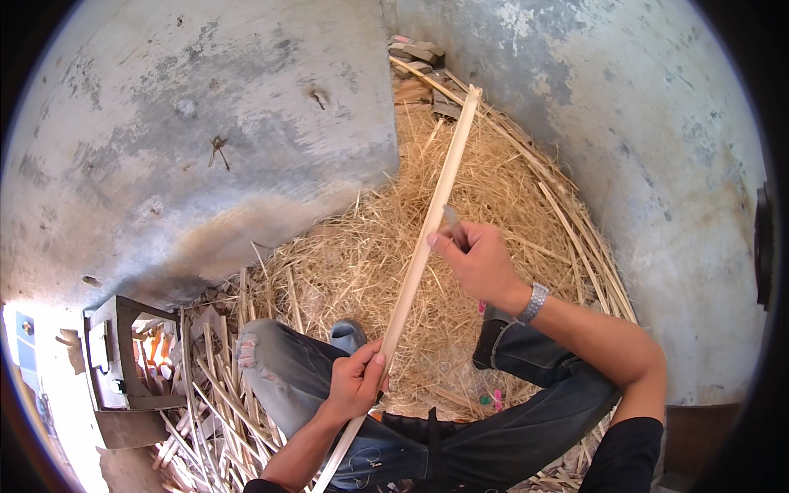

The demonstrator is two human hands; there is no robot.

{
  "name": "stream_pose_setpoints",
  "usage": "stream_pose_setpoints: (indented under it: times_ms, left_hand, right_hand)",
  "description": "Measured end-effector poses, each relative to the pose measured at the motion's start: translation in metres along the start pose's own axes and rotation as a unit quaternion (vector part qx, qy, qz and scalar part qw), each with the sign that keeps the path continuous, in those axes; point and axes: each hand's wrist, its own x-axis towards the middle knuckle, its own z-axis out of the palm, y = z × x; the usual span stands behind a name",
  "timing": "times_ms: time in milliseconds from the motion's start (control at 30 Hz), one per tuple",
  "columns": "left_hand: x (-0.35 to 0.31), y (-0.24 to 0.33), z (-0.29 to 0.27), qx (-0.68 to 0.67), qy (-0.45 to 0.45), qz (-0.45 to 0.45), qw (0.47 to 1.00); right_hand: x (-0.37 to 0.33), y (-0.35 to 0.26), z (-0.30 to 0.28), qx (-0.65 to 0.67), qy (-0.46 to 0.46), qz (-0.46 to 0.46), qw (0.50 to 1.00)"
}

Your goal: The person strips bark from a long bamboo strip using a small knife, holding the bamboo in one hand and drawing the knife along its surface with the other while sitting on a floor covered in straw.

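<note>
A long pale strip [449, 168], which looks like split bamboo, slants across the view from the far end of the shavings down over my lap. My left hand [357, 383] is closed around its lower part, close to my left knee. Beside the strip's middle, my right hand [483, 261] is closed on a knife whose short blade [449, 214] shows above the fingers, by the strip's right edge. That hand's thumb lies at the strip. Most of the knife's handle is hidden in the fist.
Curly shavings [329, 267] cover the floor before my bent legs. More long strips [567, 218] lie along the right wall [649, 148]. Wooden blocks [417, 53] sit in the far corner. At the lower left are loose sticks [218, 403] and a worn, open-framed box [107, 370].
</note>
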Motion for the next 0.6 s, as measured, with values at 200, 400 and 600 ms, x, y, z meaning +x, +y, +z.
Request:
stream_pose_setpoints:
  times_ms: [200,400,600]
  left_hand:
    - [-0.004,0.001,-0.002,0.012,-0.049,0.007,0.999]
    - [-0.009,-0.002,-0.009,-0.015,-0.112,-0.010,0.994]
    - [-0.007,0.000,-0.008,0.005,-0.187,-0.015,0.982]
  right_hand:
    - [0.033,0.011,-0.043,0.039,0.099,0.011,0.994]
    - [0.053,0.016,-0.081,0.091,0.194,0.017,0.977]
    - [0.056,0.024,-0.118,0.088,0.292,-0.009,0.952]
